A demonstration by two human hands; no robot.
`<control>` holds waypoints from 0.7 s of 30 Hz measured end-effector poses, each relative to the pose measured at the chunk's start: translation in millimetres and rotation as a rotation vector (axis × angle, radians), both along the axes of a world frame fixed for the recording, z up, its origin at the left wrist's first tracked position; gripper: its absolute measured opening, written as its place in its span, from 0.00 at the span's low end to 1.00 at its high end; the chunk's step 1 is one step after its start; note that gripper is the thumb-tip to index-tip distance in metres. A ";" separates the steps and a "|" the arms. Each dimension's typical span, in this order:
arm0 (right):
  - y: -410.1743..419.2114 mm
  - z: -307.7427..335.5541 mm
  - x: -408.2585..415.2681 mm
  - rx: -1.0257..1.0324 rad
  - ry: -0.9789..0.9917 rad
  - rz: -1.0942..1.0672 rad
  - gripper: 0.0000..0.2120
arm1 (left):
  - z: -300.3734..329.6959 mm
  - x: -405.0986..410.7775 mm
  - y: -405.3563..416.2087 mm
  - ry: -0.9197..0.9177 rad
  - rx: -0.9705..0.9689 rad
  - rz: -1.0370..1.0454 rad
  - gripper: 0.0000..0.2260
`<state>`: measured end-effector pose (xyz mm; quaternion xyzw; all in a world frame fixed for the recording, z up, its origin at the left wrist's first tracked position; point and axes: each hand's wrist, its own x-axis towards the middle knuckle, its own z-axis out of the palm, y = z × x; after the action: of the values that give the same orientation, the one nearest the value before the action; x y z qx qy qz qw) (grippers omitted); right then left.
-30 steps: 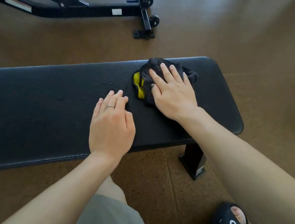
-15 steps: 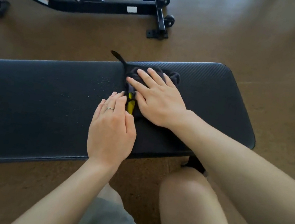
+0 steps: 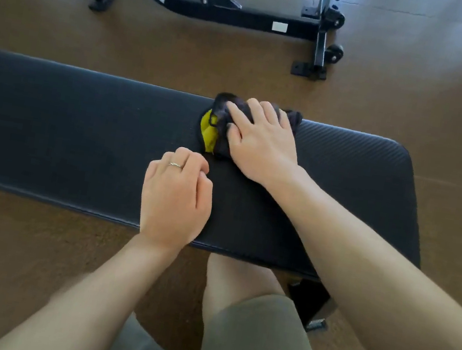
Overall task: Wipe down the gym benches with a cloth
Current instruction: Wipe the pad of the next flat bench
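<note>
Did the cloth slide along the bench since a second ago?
Yes. The cloth under the right hand has slid away from the bench's rounded end, toward the bench's middle, and now lies at its far edge.

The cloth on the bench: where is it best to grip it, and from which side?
Grip the cloth at its bunched left part, where the yellow fold shows, coming from above left. The right hand lies flat over the rest.
</note>
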<state>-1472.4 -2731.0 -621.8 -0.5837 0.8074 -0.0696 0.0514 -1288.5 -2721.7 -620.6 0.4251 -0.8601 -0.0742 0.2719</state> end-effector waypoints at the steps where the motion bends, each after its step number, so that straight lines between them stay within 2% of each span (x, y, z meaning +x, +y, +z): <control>1: 17.7 -0.5 7.4 0.010 -0.002 0.025 0.26 | 2.3 4.0 -2.7 -0.021 -0.014 0.030 0.12; 3: 61.0 2.0 24.1 0.017 -0.003 0.127 0.26 | 2.7 19.2 -13.0 -0.040 -0.018 0.158 0.11; 7: 116.0 6.8 44.4 0.080 -0.044 0.366 0.26 | -7.2 39.9 -24.8 0.075 0.122 0.468 0.10; 11: 70.6 5.3 25.4 0.053 -0.061 0.457 0.25 | -9.9 36.3 -24.5 0.042 0.121 0.455 0.10; 16: -34.1 2.9 8.4 0.060 -0.032 0.360 0.25 | -6.2 38.7 -25.9 0.024 0.110 0.427 0.10; 19: -39.6 3.6 18.0 0.055 -0.011 0.337 0.25 | -7.8 40.0 -26.9 0.014 0.119 0.414 0.10; 21: -9.4 3.2 28.2 0.045 -0.018 0.340 0.25 | -7.6 43.4 -25.8 0.011 0.120 0.398 0.11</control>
<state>-1444.3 -2740.4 -618.6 -0.7098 0.6980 -0.0471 0.0828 -1245.1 -2747.5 -628.2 0.6018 -0.7515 -0.0724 0.2603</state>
